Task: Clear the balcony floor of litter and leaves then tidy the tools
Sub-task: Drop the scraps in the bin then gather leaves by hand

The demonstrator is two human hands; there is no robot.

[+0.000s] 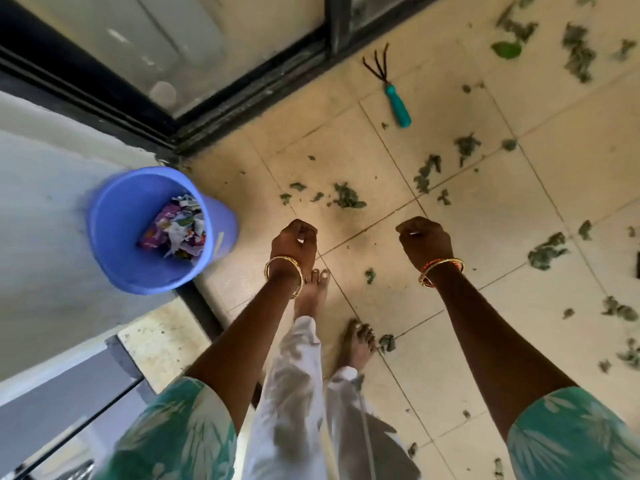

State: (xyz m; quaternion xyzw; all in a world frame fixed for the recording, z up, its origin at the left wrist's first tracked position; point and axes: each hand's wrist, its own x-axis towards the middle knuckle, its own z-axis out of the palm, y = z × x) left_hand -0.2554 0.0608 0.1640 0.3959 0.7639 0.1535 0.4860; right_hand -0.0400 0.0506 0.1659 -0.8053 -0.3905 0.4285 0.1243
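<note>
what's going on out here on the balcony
A person is standing barefoot on the tiled balcony floor partway through a cleanup. Both the left hand and the right hand are held out in front with fingers curled, holding nothing. The blue bucket by the wall already has crumpled wrappers in it. Dry leaves lie scattered over the tiles, and a teal-handled hand rake lies untouched near the door track.

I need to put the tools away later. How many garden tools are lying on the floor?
1: a hand rake with a teal handle, on the tiles by the dark door frame. A dark thing at the right edge is cut off.
</note>
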